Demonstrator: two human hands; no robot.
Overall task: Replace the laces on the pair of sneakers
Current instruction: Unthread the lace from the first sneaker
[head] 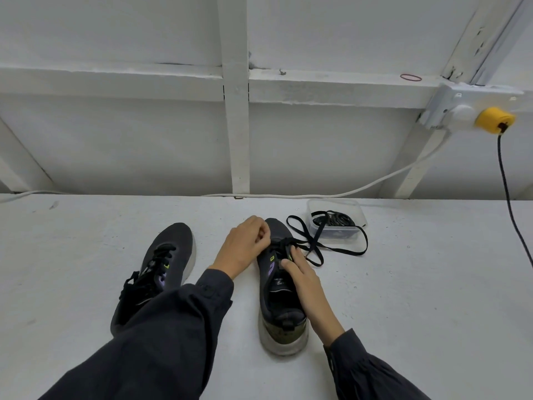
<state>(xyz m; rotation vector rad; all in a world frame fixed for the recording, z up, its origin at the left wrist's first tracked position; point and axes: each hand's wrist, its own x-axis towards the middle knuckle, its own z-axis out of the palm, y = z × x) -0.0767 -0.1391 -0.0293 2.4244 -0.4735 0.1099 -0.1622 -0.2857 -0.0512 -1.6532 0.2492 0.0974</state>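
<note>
Two dark sneakers stand on the white surface, toes pointing away from me. The left sneaker [170,255] is laced in black and partly hidden by my left sleeve. On the right sneaker [281,307], my left hand [245,245] has its fingers curled at the front eyelets, pinching the black lace [314,243]. My right hand [302,275] lies on the tongue and right eyelet row, fingertips pressing down by the lace. The lace's loose ends trail right, looping over the surface toward a container.
A clear plastic container [360,212] holding more black laces sits just beyond the right sneaker. A white cable [375,183] runs along the wall base to a socket with a yellow plug [494,120], whose black cord [507,192] hangs down at right.
</note>
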